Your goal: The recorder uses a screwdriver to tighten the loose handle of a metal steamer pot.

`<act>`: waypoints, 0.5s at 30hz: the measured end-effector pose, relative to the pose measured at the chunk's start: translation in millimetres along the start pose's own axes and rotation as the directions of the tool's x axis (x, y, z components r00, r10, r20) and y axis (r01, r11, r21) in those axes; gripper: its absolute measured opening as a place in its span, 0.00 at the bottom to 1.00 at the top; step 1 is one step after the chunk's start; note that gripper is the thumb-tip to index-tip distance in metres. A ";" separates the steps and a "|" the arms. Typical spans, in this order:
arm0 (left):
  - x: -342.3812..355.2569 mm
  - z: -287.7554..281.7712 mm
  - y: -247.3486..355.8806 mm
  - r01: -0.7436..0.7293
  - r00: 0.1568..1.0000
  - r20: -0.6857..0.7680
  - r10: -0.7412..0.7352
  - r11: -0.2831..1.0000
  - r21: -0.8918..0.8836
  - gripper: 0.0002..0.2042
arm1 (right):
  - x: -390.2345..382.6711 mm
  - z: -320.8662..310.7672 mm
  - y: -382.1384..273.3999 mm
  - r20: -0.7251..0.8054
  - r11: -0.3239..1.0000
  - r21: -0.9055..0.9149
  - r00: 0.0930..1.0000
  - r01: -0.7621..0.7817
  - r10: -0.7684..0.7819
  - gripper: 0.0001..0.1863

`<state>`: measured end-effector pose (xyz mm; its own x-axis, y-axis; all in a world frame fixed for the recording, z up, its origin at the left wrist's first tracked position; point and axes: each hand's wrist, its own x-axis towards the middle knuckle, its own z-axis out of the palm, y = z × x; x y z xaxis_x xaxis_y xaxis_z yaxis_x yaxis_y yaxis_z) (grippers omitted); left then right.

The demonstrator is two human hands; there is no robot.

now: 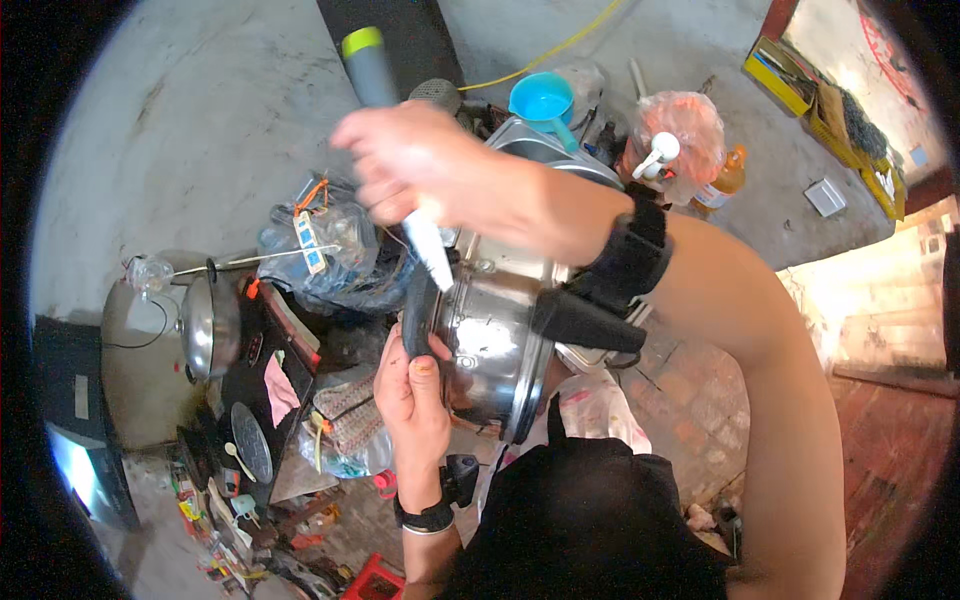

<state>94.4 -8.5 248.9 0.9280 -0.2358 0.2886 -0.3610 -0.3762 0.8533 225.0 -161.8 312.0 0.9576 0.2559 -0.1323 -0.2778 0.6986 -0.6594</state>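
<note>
One shiny steel pot [492, 350], left fingers [424, 374] gripping black handle [416, 315], right fingers [375, 190] gripping tapered tool [430, 250]

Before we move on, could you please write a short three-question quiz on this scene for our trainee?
1. What does the left hand grip? (a) a sponge; (b) the black handle at the steel pot; (c) a plastic bag.

2. True or false: in the picture, the blue dipper lies left of the power strip.

3. What colour is the upper end of the blurred tool in the right hand?

Key: 1. b. 2. False; the dipper lies to the right of the strip. 3. Yellow-green.
</note>
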 end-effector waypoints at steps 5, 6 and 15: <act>-10.4 -4.5 -8.3 -0.016 1.000 -0.010 0.016 1.000 0.004 0.18 | 1.1 -30.8 -7.0 -0.104 0.999 -0.031 0.994 -0.018 0.015 0.20; -11.3 -6.8 -9.3 -0.013 1.000 -0.013 0.013 1.000 0.009 0.18 | -1.5 -21.2 -13.2 -0.099 0.999 -0.028 0.995 -0.022 0.019 0.20; -9.3 -6.9 -7.6 0.118 0.992 -0.019 -0.123 0.978 -0.171 0.15 | -47.6 -36.1 -32.9 -0.005 0.981 -0.190 1.000 -0.025 0.025 0.26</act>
<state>89.1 2.7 242.8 0.9670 -0.1703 0.1893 -0.2273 -0.2425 0.9431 191.3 -221.1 313.3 0.9508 0.2700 -0.1521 -0.2822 0.5518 -0.7847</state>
